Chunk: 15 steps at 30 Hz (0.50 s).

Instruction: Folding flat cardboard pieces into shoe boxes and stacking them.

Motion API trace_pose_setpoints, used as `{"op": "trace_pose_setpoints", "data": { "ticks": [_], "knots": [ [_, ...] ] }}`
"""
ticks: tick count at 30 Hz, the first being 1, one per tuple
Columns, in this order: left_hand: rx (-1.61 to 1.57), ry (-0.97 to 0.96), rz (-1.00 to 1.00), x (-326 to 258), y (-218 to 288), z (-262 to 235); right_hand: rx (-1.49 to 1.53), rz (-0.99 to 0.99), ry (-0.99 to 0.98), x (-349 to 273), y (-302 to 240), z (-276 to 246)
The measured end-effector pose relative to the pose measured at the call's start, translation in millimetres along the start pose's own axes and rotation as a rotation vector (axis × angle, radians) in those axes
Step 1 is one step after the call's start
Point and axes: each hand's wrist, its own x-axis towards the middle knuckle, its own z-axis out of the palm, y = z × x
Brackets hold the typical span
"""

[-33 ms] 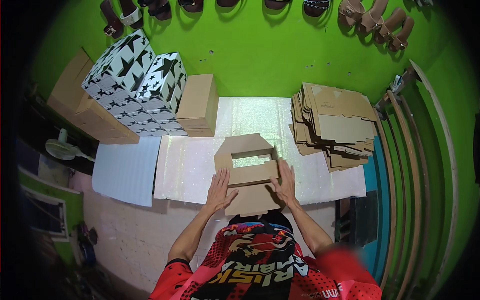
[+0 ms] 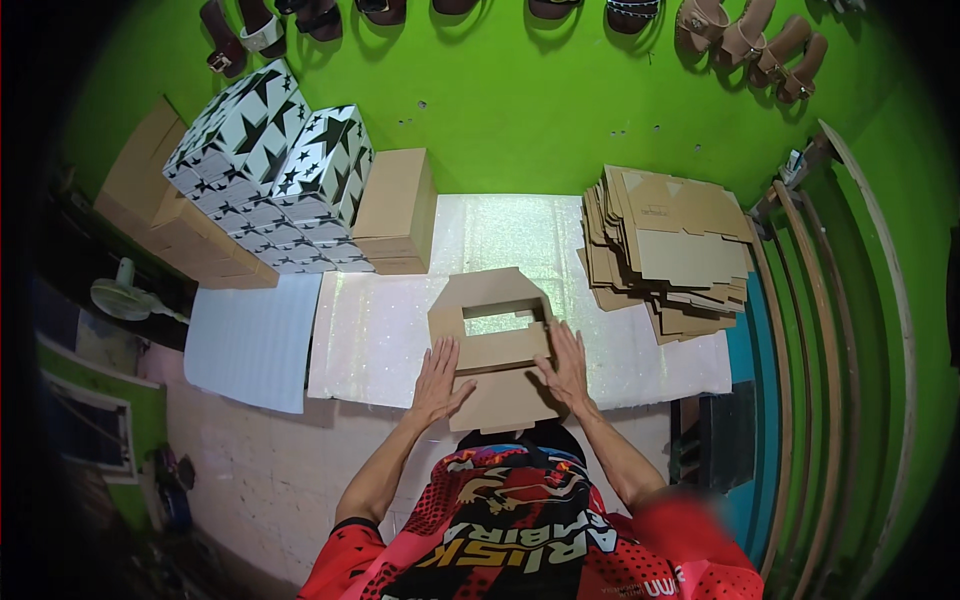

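A partly folded brown cardboard box (image 2: 500,349) lies before me at the table's front edge. Its middle is open, and the shiny table covering shows through. One wide flap (image 2: 485,288) spreads away from me, and another flap (image 2: 503,398) hangs over the edge toward my body. My left hand (image 2: 437,385) rests flat on the box's left side, its fingers stretched out and its thumb over the near flap. Against the right side wall presses my right hand (image 2: 566,370), fingers extended and thumb on the near wall. Neither hand is closed around anything.
A stack of flat cardboard blanks (image 2: 680,235) stands at the right of the table (image 2: 370,350). On the left are star-patterned boxes (image 2: 250,130) and a plain brown box (image 2: 395,205). Sandals (image 2: 740,45) hang on the green wall. A small fan (image 2: 125,290) is far left.
My right hand has shifted slightly left, and the right side of the box has tilted inward with it. The left hand stays in place.
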Motion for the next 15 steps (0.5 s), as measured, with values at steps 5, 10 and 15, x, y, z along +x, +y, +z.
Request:
{"op": "trace_pose_setpoints", "data": {
  "ticks": [5,10,15],
  "knots": [
    [0.01,-0.009,-0.004,0,1,1,-0.224,-0.171,-0.127,7,-5,10],
    [0.036,-0.016,-0.029,1,2,-1,-0.269,-0.246,-0.112,20,2,12],
    [0.031,0.008,-0.033,8,0,-4,-0.293,-0.288,-0.157,33,-4,10]
  ]
}}
